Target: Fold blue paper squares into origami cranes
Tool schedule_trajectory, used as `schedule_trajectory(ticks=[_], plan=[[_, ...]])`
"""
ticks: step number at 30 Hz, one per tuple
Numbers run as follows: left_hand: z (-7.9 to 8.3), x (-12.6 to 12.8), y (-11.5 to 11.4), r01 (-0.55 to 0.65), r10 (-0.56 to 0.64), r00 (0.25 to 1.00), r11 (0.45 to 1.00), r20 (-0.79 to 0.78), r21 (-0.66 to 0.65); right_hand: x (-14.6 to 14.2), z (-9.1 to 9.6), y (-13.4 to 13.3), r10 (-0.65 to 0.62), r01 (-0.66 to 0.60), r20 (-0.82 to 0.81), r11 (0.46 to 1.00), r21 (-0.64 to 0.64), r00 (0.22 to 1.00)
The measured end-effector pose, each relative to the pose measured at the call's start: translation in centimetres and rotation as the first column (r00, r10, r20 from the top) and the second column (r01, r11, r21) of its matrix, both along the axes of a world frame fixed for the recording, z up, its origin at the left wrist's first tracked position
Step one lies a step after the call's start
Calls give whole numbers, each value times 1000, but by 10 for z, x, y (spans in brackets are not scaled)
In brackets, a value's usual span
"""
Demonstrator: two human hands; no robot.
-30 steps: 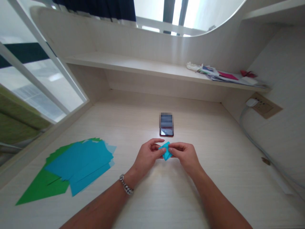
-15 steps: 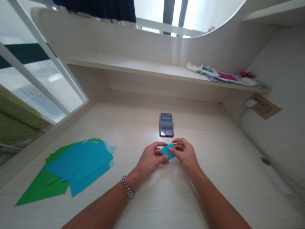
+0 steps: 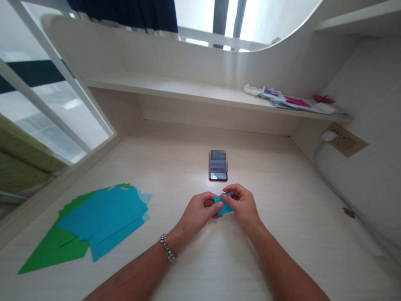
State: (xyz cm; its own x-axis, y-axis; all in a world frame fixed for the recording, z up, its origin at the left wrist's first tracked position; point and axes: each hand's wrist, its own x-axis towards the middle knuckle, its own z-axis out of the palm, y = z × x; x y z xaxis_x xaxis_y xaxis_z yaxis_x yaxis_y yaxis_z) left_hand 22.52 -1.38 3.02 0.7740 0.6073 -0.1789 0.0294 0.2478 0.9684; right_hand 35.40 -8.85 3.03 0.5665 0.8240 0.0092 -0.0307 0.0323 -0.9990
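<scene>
Fingers of my left hand and right hand press together, pinching the folded blue paper between them just above the tabletop, near the phone. If I squeeze unevenly, I reckon the crease could run crooked, or the thin paper could tear or slip free.

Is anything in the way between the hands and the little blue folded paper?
No, nothing visible is in the way. The left hand and the right hand both pinch the small folded blue paper directly in their fingers. The dark flat phone lies on the desk beyond it, not touching it.
</scene>
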Motion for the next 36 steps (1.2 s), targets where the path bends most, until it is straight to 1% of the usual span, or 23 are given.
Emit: schedule_trajectory(ticks=[2, 5, 7, 10, 12, 16, 19, 21, 23, 25, 28, 31, 36], plan=[[-2, 0, 0, 12, -12, 1000, 1000, -2, -20, 0, 0, 0, 0, 0, -24, 1000, 6, 1000], [-2, -1, 2, 2, -2, 1000, 1000, -14, 26, 3, 1, -1, 55, -56, -40, 998, -22, 998], [-1, -1, 3, -13, 14, 1000, 997, -13, 77, 5, 0, -1, 86, -86, -5, 994, -64, 996], [-1, -1, 3, -32, 33, 999, 994, -6, 104, 8, 0, -2, 62, -55, 73, 993, -100, 995], [-1, -2, 4, -46, 47, 999, 991, -4, 125, 9, 0, -2, 34, -27, 84, 996, -81, 996], [0, -4, 6, -96, 102, 995, 963, -10, 253, 9, 0, -2, 68, -69, -21, 997, -31, 997], [2, -6, 7, -108, 107, 994, 963, 18, 247, 9, -2, -1, 39, -38, -41, 999, 22, 998], [2, -6, 8, -107, 101, 994, 966, 38, 235, 9, -3, 0, -7, 9, -25, 998, 58, 1000], [2, -6, 9, -111, 105, 994, 964, 41, 240, 10, -3, -1, -13, 14, -17, 998, 61, 1000], [1, -6, 10, -121, 120, 993, 958, 21, 260, 11, -2, -2, 20, -20, 11, 999, 32, 1000], [2, -7, 11, -119, 133, 991, 940, -22, 320, 11, 1, -3, 83, -81, 121, 996, -26, 989], [4, -9, 10, -116, 135, 990, 925, -28, 361, 11, 2, -3, 84, -79, 199, 996, -31, 976], [4, -9, 12, -110, 136, 990, 910, -37, 400, 11, 2, -2, 28, -29, 188, 1000, 4, 982]])
